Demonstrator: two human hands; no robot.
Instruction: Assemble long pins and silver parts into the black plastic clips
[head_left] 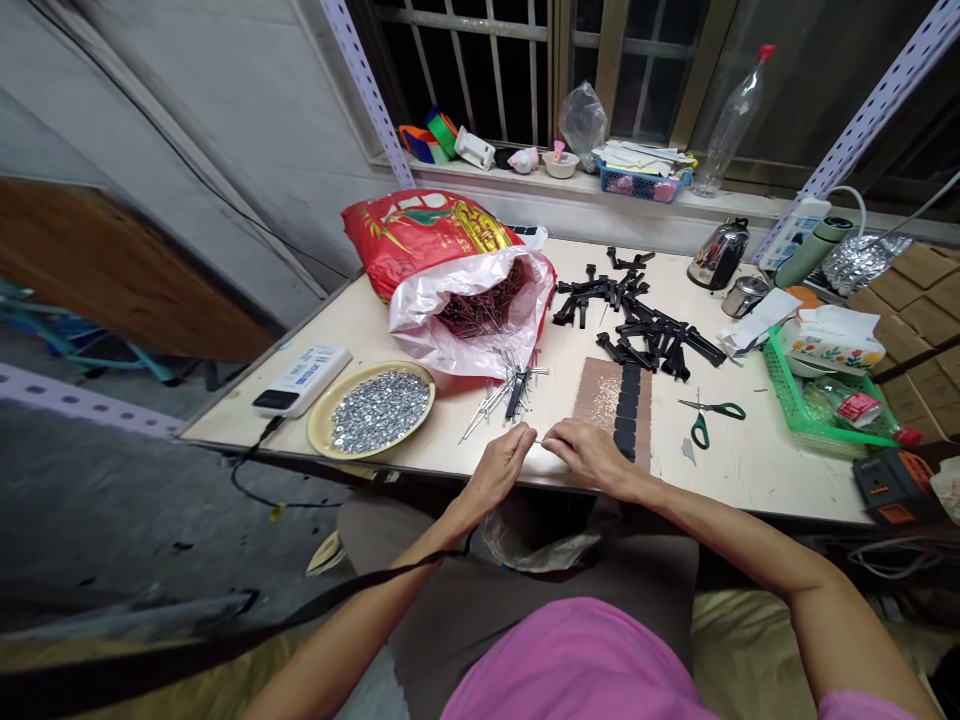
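Close together at the table's front edge, my left hand and my right hand are both closed in a pinch. A thin silver pin spans the small gap between their fingertips, gripped at both ends. Just beyond lies a loose pile of long silver pins with a black plastic piece on it. Under and beside my right hand is a brown sheet bearing a strip of black squares. Left of my hands, a yellow plate holds many small silver metal pieces.
Behind the pins, a red bag opens onto reddish-brown thin pieces. Many black plastic parts lie at the back. Green-handled scissors and a green basket are to the right. A white power bank with a cable lies left.
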